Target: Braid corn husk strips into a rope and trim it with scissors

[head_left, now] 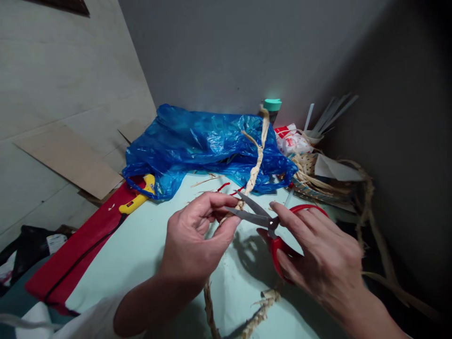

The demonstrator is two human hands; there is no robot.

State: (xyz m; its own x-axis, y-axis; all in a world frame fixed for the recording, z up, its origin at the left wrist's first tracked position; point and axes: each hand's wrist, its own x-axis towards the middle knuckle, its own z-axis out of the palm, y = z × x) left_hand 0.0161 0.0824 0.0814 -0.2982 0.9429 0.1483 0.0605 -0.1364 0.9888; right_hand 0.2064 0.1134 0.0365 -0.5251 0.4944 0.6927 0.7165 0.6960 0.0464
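My left hand [201, 235] pinches a braided cord of dried plant fibre [254, 172] between thumb and fingers. From that pinch the braid rises to loose, frayed ends in front of the blue bag, while more braid [263, 314] hangs below over the table. My right hand [321, 249] is closed round the red handles of a pair of scissors [256, 211]. Their blades stand apart, with the tips at the braid right beside my left fingertips. Whether the blades touch the fibre I cannot tell. Short red strands [224, 187] lie just beyond my left hand.
A blue plastic bag [197, 136] covers the back of the pale green table [116, 268]. A yellow-handled tool [137, 200] with a black cord lies at left on red material [67, 268]. At right stand a woven basket [318, 188] and a green-lidded jar [271, 106].
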